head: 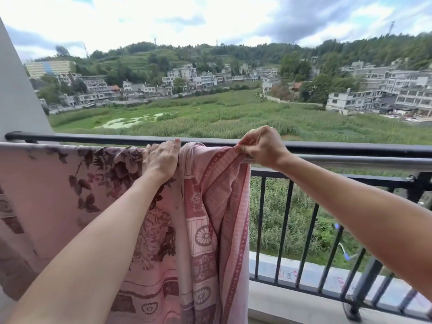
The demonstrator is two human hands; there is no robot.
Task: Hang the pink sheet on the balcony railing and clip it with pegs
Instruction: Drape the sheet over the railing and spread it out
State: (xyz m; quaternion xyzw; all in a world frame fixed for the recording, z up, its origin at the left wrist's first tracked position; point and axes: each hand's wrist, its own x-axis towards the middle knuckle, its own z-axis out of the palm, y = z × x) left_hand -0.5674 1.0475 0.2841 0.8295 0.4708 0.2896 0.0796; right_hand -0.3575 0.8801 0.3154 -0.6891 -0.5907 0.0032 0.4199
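Note:
A pink sheet (210, 206) with a red patterned border hangs bunched over a silver rail (350, 163) just inside the black balcony railing (339, 148). My right hand (261, 146) pinches the sheet's top edge at its right end on the rail. My left hand (161, 157) presses flat on the rail at the sheet's left end, where it meets a pink floral blanket (58, 188). No pegs are visible.
The floral blanket covers the rail to the left, up to a white wall (16, 101). Black vertical bars (287, 230) and a concrete ledge (292, 300) lie below right. The silver rail is bare to the right of my right hand.

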